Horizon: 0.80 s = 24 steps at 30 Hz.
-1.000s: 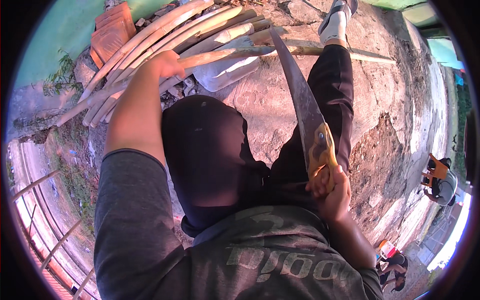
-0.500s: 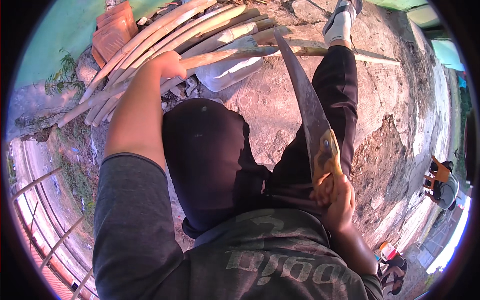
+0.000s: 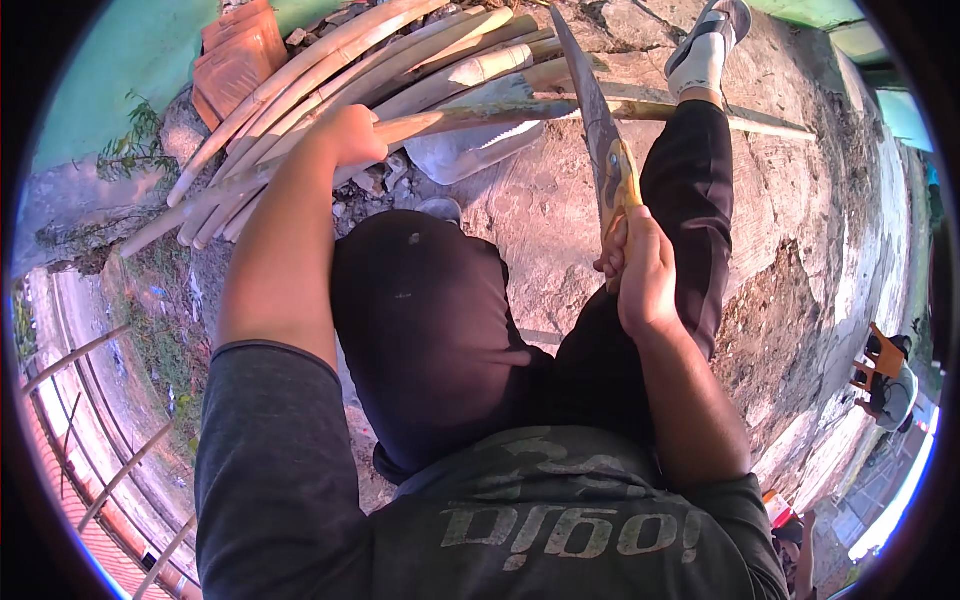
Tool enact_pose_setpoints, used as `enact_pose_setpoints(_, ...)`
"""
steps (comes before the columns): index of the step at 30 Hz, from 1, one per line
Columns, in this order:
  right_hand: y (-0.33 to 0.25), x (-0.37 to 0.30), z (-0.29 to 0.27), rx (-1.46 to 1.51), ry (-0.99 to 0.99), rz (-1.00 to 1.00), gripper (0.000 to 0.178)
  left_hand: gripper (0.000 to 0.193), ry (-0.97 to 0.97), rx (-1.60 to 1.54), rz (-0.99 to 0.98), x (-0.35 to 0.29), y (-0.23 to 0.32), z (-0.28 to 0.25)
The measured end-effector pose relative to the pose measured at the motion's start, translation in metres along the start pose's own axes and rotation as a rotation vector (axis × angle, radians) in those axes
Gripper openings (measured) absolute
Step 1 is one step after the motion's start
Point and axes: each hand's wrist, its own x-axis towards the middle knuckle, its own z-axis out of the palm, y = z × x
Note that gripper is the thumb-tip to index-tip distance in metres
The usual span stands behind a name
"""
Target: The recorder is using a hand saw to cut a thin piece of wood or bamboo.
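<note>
My left hand (image 3: 352, 135) is closed around a long bamboo pole (image 3: 430, 121), which lies crosswise at the far side. Its thumb points right along the pole. In my right hand (image 3: 643, 268) is the yellow-and-brown handle of a handsaw (image 3: 598, 130). The grey blade points away from me and crosses the pole's line to the right of my left hand. Whether the teeth touch the bamboo I cannot tell. Under the pole lies a translucent plastic jug (image 3: 450, 160). My bent left knee (image 3: 410, 300) is just nearer than the pole; my right leg stretches forward.
Several more bamboo poles (image 3: 330, 55) are heaped at the far left, beside stacked orange tiles (image 3: 240, 60) and a green wall (image 3: 130, 70). Rough concrete ground (image 3: 540, 215) spreads around my legs. Off to the right a person (image 3: 893, 395) sits on an orange chair; another person (image 3: 795, 545) is at the lower right.
My right hand has pushed the saw forward and slightly left, its arm straightening. My left hand keeps its grip on the pole. The view has shifted a little.
</note>
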Motion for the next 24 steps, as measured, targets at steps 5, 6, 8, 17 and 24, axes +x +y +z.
enact_pose_setpoints(5,-0.005,0.010,-0.002,0.070,0.056,0.084,0.039,0.047,0.163,0.053,0.062,-0.006,-0.008,0.005)
enact_pose_setpoints(6,-0.004,0.009,-0.006,0.069,0.062,0.086,0.039,0.048,0.201,0.103,0.074,-0.011,-0.001,0.005)
enact_pose_setpoints(8,-0.004,0.008,-0.015,0.056,0.093,0.096,0.039,0.049,0.290,0.116,0.072,-0.020,0.002,0.018)
enact_pose_setpoints(17,-0.005,0.004,-0.006,0.077,0.044,0.050,0.040,0.032,0.397,0.311,-0.041,-0.020,-0.001,0.039)
enact_pose_setpoints(24,-0.035,0.011,-0.004,0.005,0.033,-0.055,0.041,0.030,0.219,0.218,0.047,-0.031,0.015,0.014)
